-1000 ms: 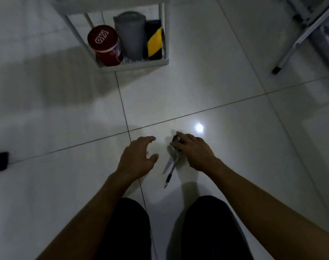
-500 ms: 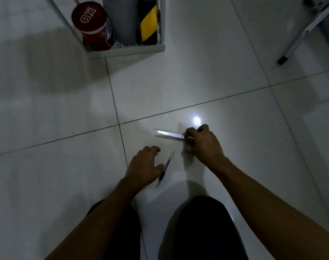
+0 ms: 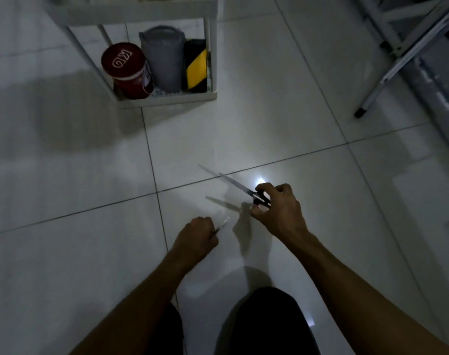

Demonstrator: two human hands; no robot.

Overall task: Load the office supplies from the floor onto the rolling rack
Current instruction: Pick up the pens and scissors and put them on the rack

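My right hand grips the black handles of a pair of scissors, lifted off the tiled floor with the blades pointing up and to the left. My left hand is curled into a fist around a pen; only its pale end sticks out to the right of the fist. The white rolling rack stands ahead at the top of the view, well beyond both hands.
The rack's bottom shelf holds a red can, a grey pouch and a black-and-yellow roll. A white metal frame leg stands at the upper right. My knees fill the bottom edge.
My left hand has closed around the pen that lay on the floor. My right hand has lifted the scissors higher, and the view has tilted up towards the rack.
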